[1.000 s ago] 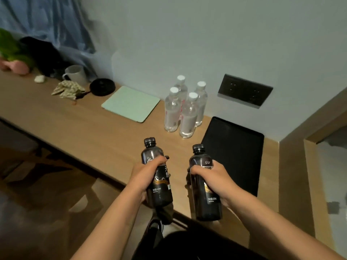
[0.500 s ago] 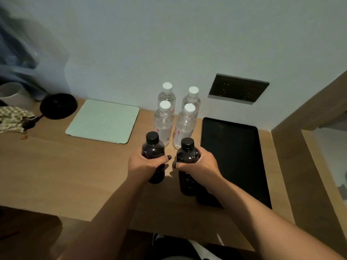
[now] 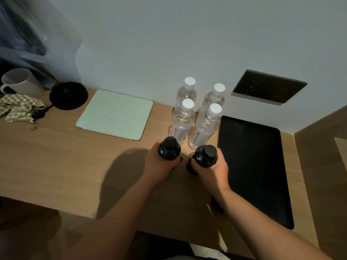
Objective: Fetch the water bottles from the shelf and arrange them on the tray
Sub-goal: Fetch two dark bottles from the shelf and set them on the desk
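Observation:
My left hand (image 3: 158,166) grips a dark bottle (image 3: 169,148) with a black cap, held upright over the wooden counter. My right hand (image 3: 214,170) grips a second dark bottle (image 3: 203,155) just to its right, close to the left edge of the black tray (image 3: 251,166). Both dark bottles are seen from above, their lower parts hidden by my hands. Several clear water bottles (image 3: 182,121) with white caps stand in a tight group against the wall, just beyond the dark bottles and left of the tray. Nothing lies on the tray.
A pale green dotted mat (image 3: 116,113) lies left of the clear bottles. Further left are a black round lid (image 3: 68,95), a white mug (image 3: 20,83) and a crumpled checked cloth (image 3: 18,107). A dark socket panel (image 3: 268,90) sits on the wall above the tray.
Both hands have moved the dark bottles forward over the counter, from in front of its edge to just short of the clear bottles. The view has come closer and tilted down.

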Available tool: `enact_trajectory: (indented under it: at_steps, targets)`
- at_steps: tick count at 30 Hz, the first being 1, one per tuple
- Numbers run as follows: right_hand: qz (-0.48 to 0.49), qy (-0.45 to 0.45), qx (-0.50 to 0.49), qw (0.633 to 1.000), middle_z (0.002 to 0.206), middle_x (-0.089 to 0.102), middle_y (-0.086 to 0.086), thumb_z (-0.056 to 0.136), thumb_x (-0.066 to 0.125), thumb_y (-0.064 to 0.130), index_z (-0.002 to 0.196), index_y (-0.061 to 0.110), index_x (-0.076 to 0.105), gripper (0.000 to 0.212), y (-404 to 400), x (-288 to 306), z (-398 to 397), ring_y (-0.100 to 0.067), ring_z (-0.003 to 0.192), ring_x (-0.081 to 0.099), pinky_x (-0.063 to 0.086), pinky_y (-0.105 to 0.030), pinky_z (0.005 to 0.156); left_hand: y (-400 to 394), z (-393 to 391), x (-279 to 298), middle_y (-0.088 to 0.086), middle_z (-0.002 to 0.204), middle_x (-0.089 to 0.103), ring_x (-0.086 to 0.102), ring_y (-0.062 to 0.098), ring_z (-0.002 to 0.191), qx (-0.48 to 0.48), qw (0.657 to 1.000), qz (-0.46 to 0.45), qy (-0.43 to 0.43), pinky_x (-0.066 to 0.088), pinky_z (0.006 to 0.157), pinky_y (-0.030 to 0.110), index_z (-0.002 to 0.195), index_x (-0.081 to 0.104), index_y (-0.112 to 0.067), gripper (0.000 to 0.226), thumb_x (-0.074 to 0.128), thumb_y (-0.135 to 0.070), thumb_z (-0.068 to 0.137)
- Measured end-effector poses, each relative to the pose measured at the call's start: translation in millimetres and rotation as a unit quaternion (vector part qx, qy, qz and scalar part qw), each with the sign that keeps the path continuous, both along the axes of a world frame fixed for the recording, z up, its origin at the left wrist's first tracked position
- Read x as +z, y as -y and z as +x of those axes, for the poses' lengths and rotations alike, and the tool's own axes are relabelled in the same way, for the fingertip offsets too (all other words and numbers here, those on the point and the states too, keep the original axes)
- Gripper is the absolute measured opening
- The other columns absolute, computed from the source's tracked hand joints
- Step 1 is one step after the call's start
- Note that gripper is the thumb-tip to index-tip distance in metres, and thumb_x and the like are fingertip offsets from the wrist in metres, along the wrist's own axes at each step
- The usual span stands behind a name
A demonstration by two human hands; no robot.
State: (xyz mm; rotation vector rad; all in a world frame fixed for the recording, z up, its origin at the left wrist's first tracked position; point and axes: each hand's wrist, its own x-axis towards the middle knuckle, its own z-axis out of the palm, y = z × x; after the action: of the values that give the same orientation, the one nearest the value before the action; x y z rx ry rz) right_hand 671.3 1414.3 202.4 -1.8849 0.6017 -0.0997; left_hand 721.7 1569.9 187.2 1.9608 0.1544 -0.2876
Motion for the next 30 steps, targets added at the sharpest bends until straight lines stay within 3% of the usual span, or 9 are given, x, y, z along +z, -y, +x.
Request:
enact_trajectory:
  at_steps: [3,7,13,15,18,21,23,26,30]
  targets:
    - [-0.011,0.002,0.016,1.000,0.101,0.062,0.012,0.069,0.080,0.018,0.108,0.026,0.056,0.046,3,-6,2,0.000,0.098,0.057,0.046,-0.020,0.083,-1,0,-5,-0.017,0.100,0.062,0.059,0.007,0.100,-0.015,0.999,-0.013,0.033,0.044,0.086,0.017,0.111,0.055,-0.029,0.057,0.084,-0.016,0.063]
    - [-0.025,0.009,0.012,1.000,0.101,0.063,0.009,0.070,0.080,0.016,0.102,0.030,0.055,0.043,2,-9,10,-0.009,0.097,0.060,0.050,-0.029,0.086,3,4,-9,-0.007,0.108,0.065,0.061,0.013,0.103,-0.029,0.999,-0.011,0.043,0.047,0.092,0.029,0.117,0.057,-0.023,0.059,0.083,-0.018,0.065]
    - [-0.014,0.014,0.003,1.000,0.095,0.062,0.015,0.069,0.080,0.018,0.093,0.041,0.050,0.044,1,-8,12,0.000,0.091,0.059,0.047,-0.020,0.078,4,10,-10,-0.008,0.098,0.063,0.061,0.014,0.097,-0.050,0.998,0.015,0.037,0.048,0.086,0.030,0.109,0.055,-0.021,0.051,0.083,-0.020,0.066]
    - [-0.016,0.009,0.019,1.000,0.091,0.064,0.013,0.070,0.078,0.020,0.091,0.038,0.053,0.038,2,-7,11,-0.001,0.088,0.061,0.048,-0.021,0.075,3,12,-8,-0.010,0.092,0.063,0.062,0.014,0.095,-0.064,0.997,0.022,0.028,0.047,0.082,0.027,0.108,0.058,-0.016,0.049,0.083,-0.022,0.066]
    - [-0.031,-0.014,0.062,0.998,0.085,0.066,0.007,0.068,0.076,0.025,0.089,0.028,0.058,0.028,6,-1,13,-0.006,0.084,0.063,0.055,-0.032,0.076,1,13,-2,-0.012,0.094,0.063,0.063,0.013,0.095,-0.074,0.997,0.016,0.010,0.047,0.079,0.021,0.113,0.058,-0.018,0.056,0.085,-0.023,0.064]
    - [-0.050,-0.038,0.100,0.993,0.097,0.062,0.010,0.060,0.080,0.033,0.096,0.027,0.055,0.045,13,7,8,-0.007,0.093,0.061,0.053,-0.029,0.078,-3,10,9,-0.013,0.105,0.058,0.056,0.005,0.099,-0.073,0.997,-0.012,0.002,0.041,0.075,0.007,0.116,0.047,-0.029,0.065,0.086,-0.018,0.065]
    - [-0.056,-0.059,0.107,0.991,0.120,0.053,0.007,0.060,0.084,0.031,0.117,0.028,0.048,0.067,17,14,0,-0.010,0.112,0.052,0.045,-0.023,0.088,-6,9,19,-0.005,0.123,0.057,0.052,0.008,0.114,-0.075,0.996,-0.048,0.007,0.042,0.089,0.013,0.127,0.045,-0.022,0.073,0.084,-0.014,0.066]
    - [-0.079,-0.087,0.121,0.986,0.155,0.024,-0.001,0.066,0.083,0.037,0.149,0.020,0.022,0.105,26,26,-11,-0.018,0.139,0.031,0.032,-0.034,0.111,-8,4,40,-0.001,0.149,0.038,0.034,0.004,0.126,-0.102,0.994,-0.016,0.045,0.027,0.104,0.022,0.146,0.030,-0.020,0.088,0.079,-0.018,0.073]
    - [-0.140,-0.062,0.152,0.976,0.160,0.011,0.001,0.075,0.075,0.044,0.153,0.019,0.009,0.104,40,48,-31,-0.015,0.146,0.014,0.017,-0.031,0.117,-2,-9,63,-0.002,0.159,0.020,0.018,0.011,0.144,-0.116,0.974,0.089,0.171,0.018,0.117,0.034,0.150,0.022,-0.021,0.088,0.072,-0.033,0.079]
